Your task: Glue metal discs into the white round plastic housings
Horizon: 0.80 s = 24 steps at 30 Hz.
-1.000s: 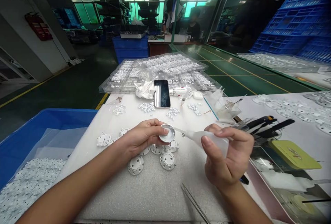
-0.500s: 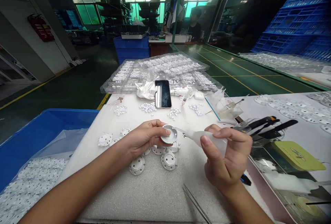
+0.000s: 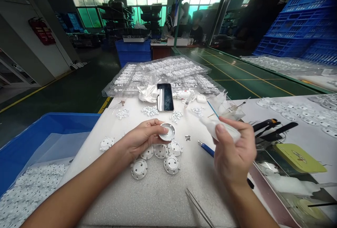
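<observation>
A: Start at the far left.
B: Bin (image 3: 52, 124), blue: one. White parts inside, too many to count.
A: Next?
B: Discs (image 3: 171, 165), white, on the table (image 3: 158, 200): six in plain view; any behind the left arm cannot be counted. Piles (image 3: 122, 113) of small white pieces: four, in a row further back.
A: Left hand (image 3: 146, 138)?
B: One, fingers and thumb clamped on the rim of a white cup (image 3: 171, 132). Cup: one, raised over the table near the discs, hollow side showing. Phone (image 3: 165, 98): one, behind it.
A: Further right?
B: Metal bits (image 3: 187, 138): one cluster. Tweezers (image 3: 207, 219): one pair, near edge. Blue tool (image 3: 206, 148): one, partly hidden. Bottle (image 3: 212, 127), whitish: one, nozzle blurred, apart from the cup.
A: Right hand (image 3: 234, 147)?
B: One, thumb and fingers closed around the bottle.
A: Last?
B: Yellow-green box (image 3: 300, 158): one.
</observation>
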Tool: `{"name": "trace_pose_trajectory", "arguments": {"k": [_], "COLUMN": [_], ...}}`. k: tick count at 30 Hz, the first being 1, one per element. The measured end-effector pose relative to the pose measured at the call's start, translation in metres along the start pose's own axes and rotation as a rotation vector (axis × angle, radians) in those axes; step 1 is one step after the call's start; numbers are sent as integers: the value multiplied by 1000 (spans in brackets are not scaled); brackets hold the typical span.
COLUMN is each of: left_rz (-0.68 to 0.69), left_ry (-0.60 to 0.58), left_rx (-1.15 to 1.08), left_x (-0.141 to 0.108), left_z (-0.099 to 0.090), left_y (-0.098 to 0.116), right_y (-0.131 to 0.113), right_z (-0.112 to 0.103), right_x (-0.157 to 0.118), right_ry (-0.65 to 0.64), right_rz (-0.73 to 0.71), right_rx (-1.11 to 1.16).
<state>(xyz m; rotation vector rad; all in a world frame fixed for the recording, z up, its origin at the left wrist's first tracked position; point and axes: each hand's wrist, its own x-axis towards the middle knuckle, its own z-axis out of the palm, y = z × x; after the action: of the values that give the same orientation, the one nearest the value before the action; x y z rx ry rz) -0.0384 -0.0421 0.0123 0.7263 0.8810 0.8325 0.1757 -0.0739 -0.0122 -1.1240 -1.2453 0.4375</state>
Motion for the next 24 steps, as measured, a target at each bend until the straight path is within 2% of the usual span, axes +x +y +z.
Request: {"name": "trace_pose_trajectory", "arguments": {"k": [2,5,10,15,18,20,23,24], "left_rz": [30,67,76,84,88,79,55,47], "left_ry": [36,85,101,64,29,14,17,23], "left_rx": [-5,-15,-6,12,31,50,72,76], "left_x": [-1,-3,-3,-5,-8,-10,-11,-12], "left_z": [-2,-5,-6,-3,0,2,4,4], "left_y": [6,12,13,8,6,4,2,1], "right_y": [1,7,25,33,21,3,-23,-29], "right_z": [5,14,27,35,27,12,-23,-37], "right_x": [8,13,7,3,2,-4,-24,-32], "right_ry": [-25,-216,-457,-557,-534,-473,-280,-159], "right_rz": [115,194,184,129,47,-36,-221,-364], "right_rx": [54,-10,-194,-343,-386,-417,-477,-539]}}
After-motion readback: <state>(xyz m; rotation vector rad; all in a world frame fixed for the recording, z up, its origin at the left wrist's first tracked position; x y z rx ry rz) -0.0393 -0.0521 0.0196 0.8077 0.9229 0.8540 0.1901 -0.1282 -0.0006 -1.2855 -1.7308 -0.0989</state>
